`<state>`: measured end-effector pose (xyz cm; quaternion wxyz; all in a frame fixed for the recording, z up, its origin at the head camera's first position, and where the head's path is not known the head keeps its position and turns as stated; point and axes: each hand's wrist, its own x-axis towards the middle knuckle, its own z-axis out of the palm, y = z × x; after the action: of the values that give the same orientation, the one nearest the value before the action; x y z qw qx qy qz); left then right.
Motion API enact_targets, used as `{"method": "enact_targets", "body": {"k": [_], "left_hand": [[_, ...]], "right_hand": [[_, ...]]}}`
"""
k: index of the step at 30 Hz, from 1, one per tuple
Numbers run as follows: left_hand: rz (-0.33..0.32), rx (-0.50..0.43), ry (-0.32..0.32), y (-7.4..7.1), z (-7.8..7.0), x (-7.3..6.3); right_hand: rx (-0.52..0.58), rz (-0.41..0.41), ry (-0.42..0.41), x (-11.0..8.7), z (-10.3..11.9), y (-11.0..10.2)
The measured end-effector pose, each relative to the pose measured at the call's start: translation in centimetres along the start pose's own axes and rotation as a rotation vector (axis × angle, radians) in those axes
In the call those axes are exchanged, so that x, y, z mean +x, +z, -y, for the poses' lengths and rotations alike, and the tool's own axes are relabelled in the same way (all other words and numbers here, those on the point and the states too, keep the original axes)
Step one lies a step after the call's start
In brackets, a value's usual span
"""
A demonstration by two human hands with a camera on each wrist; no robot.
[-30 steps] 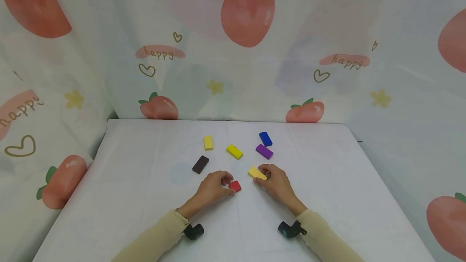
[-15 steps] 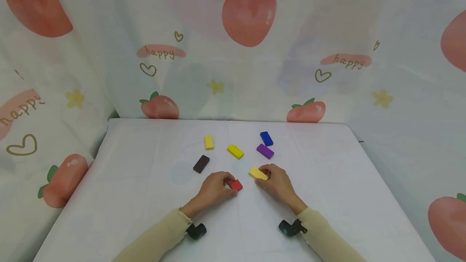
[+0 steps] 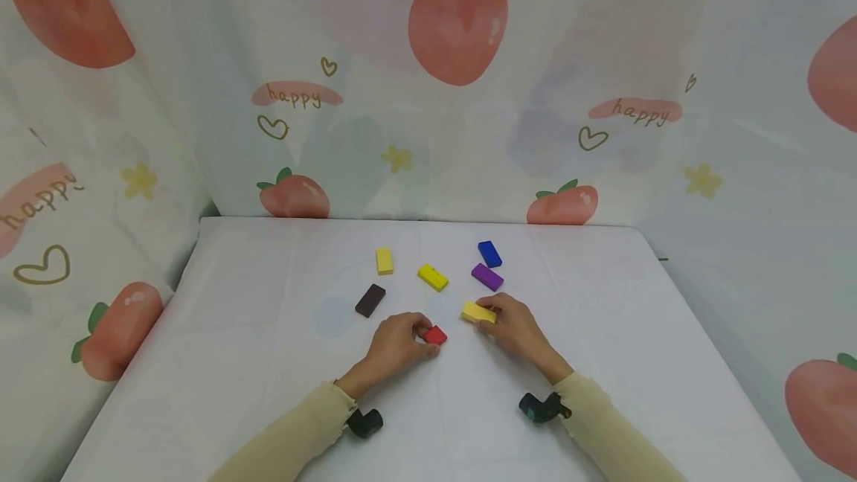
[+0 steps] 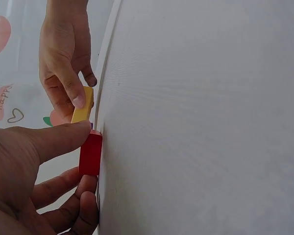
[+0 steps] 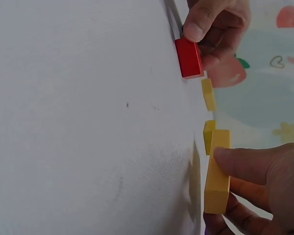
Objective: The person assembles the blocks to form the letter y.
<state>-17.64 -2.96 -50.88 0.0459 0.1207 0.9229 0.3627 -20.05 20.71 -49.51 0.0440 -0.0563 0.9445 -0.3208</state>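
My left hand point(image 3: 396, 345) pinches a red block point(image 3: 436, 335) between thumb and fingers near the table's middle. In the left wrist view the red block point(image 4: 90, 155) stands against the white tabletop, the thumb at its upper end. To the right, my right hand point(image 3: 521, 327) grips a pale yellow block point(image 3: 477, 312) by its right end. The right wrist view has this yellow block point(image 5: 217, 188) held slightly off the cloth, with a shadow beside it. A small gap separates the two held blocks.
Behind the hands lie a dark brown block point(image 3: 370, 300), a pale yellow block point(image 3: 384, 261), a brighter yellow block point(image 3: 433, 277), a purple block point(image 3: 487, 277) and a blue block point(image 3: 490, 254). A printed curtain point(image 3: 375, 43) hangs behind the white table point(image 3: 268, 318).
My right hand has moved slightly away from me and to the right with the pale yellow block, turning it a little. The left hand has edged forward and right with the red block.
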Motion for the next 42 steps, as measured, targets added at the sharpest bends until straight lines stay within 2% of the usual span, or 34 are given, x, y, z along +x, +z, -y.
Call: {"method": "enact_targets", "body": {"k": [5,10,27,33,42], "left_hand": [[-0.003,-0.003,-0.001,0.1,0.1,0.0],[-0.003,-0.001,-0.002,0.1,0.0,0.0],[-0.011,-0.051,-0.025,0.1,0.3,0.1],[-0.009,-0.055,-0.027,0.0,0.3,0.2],[-0.009,-0.056,-0.039,0.2,0.3,0.3]], "right_hand": [[-0.022,0.033,-0.136,0.4,-0.2,-0.2],[-0.025,0.059,-0.22,0.8,-0.2,-0.3],[0.01,0.187,-0.319,1.8,-0.7,-0.1],[-0.02,0.216,-0.381,2.0,-0.7,0.0],[-0.081,0.237,-0.412,2.4,-0.5,0.2]]}}
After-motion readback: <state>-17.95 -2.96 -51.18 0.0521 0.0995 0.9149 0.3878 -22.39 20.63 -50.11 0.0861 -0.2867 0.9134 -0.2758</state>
